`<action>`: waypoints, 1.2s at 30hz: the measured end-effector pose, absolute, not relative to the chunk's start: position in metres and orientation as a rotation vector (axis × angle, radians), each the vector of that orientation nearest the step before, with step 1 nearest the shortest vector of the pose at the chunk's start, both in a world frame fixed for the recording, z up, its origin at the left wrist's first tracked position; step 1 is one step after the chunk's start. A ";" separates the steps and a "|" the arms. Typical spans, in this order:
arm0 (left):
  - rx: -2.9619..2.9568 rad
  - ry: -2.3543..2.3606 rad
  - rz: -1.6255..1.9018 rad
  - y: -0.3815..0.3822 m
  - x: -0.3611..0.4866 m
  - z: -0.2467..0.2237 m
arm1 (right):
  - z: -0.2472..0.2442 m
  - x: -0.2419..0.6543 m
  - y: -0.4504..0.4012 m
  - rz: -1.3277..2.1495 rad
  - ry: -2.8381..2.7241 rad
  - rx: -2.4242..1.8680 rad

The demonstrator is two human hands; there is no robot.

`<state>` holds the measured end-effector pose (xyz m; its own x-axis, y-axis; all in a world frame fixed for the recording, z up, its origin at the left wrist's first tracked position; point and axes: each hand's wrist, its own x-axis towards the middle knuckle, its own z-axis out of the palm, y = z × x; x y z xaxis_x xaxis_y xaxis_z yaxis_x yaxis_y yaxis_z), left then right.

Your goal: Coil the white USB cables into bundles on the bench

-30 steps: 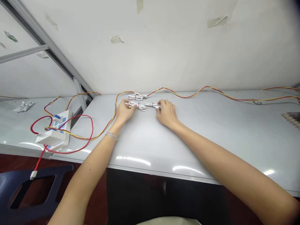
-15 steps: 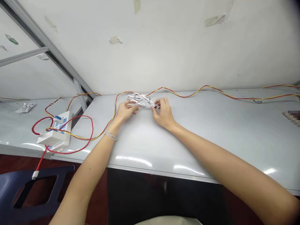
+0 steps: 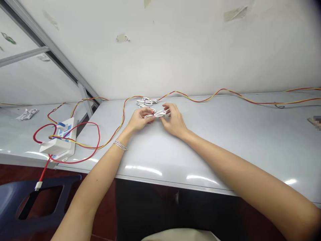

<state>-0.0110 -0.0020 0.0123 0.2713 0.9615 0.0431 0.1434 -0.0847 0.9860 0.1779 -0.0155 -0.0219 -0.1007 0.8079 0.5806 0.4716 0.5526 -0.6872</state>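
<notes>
A coiled white cable [image 3: 159,114] with a dark tie round its middle is pinched between the thumb and fingers of my left hand [image 3: 140,118], just above the grey tabletop. My right hand [image 3: 174,120] is at the cable's right end, thumb and fingers apart. Whether its fingertips touch the cable, I cannot tell. Just behind, another tied white cable bundle [image 3: 145,101] lies close to the wall. Part of a further white coil shows behind my left fingers, mostly hidden by them.
A white power strip [image 3: 71,139] with a plugged-in white adapter [image 3: 55,147] and looped red wire sits at the left. Twisted red and yellow wire [image 3: 194,100] runs along the wall. One more tied cable [image 3: 27,114] lies far left. A blue stool [image 3: 54,221] stands below.
My left hand has taken hold of one white cable bundle and drawn it slightly towards me, apart from the bundle behind. The fingers of my right hand have opened.
</notes>
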 end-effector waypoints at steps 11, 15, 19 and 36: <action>1.635 1.098 0.961 0.000 -0.013 0.009 | -0.023 0.179 -0.006 0.888 -1.597 -1.099; 1.675 1.093 0.943 0.001 -0.014 0.009 | -0.022 0.180 -0.006 0.887 -1.601 -1.106; 1.661 1.093 0.942 0.002 -0.015 0.009 | -0.020 0.180 -0.008 0.896 -1.601 -1.107; 1.665 1.005 0.894 0.002 -0.016 0.006 | -0.026 0.181 -0.004 0.921 -1.587 -1.074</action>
<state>-0.0157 0.0018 0.0064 0.3920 0.9140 0.1047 0.2101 -0.1998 0.9570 0.1807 -0.0041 -0.0255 -0.1378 0.9440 0.2999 0.2077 0.3236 -0.9231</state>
